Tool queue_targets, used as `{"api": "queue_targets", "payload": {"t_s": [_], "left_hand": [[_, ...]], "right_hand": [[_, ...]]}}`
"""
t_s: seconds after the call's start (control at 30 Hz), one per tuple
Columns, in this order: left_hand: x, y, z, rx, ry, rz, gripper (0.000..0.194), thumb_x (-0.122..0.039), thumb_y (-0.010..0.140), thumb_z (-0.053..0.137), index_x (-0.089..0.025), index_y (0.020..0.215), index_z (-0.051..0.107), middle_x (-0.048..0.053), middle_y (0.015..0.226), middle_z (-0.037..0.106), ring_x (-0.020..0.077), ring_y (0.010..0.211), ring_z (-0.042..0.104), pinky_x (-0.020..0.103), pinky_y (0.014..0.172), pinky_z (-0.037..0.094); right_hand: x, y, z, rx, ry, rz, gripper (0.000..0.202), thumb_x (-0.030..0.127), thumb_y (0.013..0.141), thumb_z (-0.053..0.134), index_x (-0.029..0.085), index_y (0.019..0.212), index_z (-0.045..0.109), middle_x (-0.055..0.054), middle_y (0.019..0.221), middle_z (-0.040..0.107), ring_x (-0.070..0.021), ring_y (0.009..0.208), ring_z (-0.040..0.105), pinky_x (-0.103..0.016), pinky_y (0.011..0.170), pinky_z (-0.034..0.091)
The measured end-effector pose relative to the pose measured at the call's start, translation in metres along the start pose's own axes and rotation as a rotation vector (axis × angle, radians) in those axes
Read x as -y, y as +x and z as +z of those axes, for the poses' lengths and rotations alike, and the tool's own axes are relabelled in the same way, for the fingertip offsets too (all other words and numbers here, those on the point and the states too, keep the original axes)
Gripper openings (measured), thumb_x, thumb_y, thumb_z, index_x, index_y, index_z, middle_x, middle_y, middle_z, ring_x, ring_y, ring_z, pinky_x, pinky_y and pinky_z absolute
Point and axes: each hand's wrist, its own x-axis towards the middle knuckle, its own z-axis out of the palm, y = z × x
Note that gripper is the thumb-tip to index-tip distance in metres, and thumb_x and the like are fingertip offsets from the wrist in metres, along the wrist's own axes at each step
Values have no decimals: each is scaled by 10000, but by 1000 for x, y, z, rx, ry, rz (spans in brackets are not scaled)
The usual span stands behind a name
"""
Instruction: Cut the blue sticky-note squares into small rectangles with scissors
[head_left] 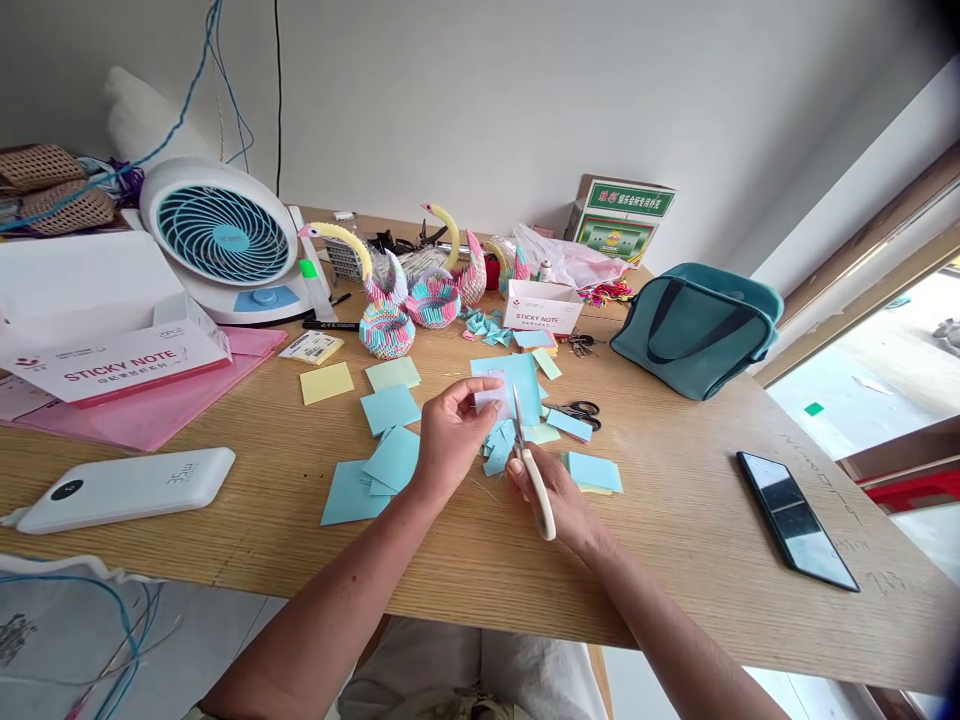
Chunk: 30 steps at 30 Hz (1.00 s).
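Note:
Near the middle of the table, my left hand [452,430] pinches a small whitish paper [493,396] between thumb and fingers. My right hand [555,500] is closed on white-handled scissors [538,492], their blades pointing away from me beside the paper's right edge. Under and beyond the held paper lies a larger light blue sheet [531,380]. Small blue paper pieces [498,448] lie between my hands. Blue squares [391,408] are spread left of my left hand, and a stack of blue and yellow notes [592,472] sits right of my right hand.
Black-handled scissors [583,412] lie right of the blue sheet. Folded-paper swans [386,325] stand behind, near a small sticky note box [541,308]. A fan [225,240], open box [112,340] and power bank [131,488] are left; a teal bag [694,330] and phone [795,520] right.

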Motion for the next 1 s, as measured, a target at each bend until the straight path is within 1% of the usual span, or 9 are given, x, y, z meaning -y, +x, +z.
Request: {"api": "queue_targets", "payload": {"t_s": [0.17,0.33,0.63,0.77,1.0], "left_hand": [[-4,-5,2,-1,28,18,246,-208,763,716,-163,1001,757,72,1009,773,154,830,676,252,754,533],[-5,-8,3,-14,48,19,243,-213,769,717,-171,1004,758,62,975,766,152,810,664,253,726,525],[-1,-8,3,-22,61,36,230,-219,785,711,-176,1006,757,66,977,762,164,836,667,256,723,524],[-3,-8,3,-24,57,37,228,-213,780,713,-176,1000,757,66,979,765,164,833,668,256,717,520],[-5,-7,4,-36,58,44,225,-205,773,716,-171,992,761,63,990,771,152,809,662,242,696,508]], "right_hand": [[1,0,1,8,-6,23,476,670,907,443,221,755,411,25,702,443,-142,663,391,-266,592,328],[2,0,2,3,-4,24,462,653,909,446,224,744,396,34,688,441,-131,625,387,-267,577,326],[1,0,1,5,-13,18,458,642,922,433,221,745,406,27,701,448,-135,635,406,-274,593,332],[2,0,0,18,-15,26,466,658,915,434,220,754,409,26,705,444,-140,647,403,-275,605,330],[4,-2,0,22,-17,29,442,635,914,431,225,754,388,31,697,425,-141,650,382,-274,608,322]]}}
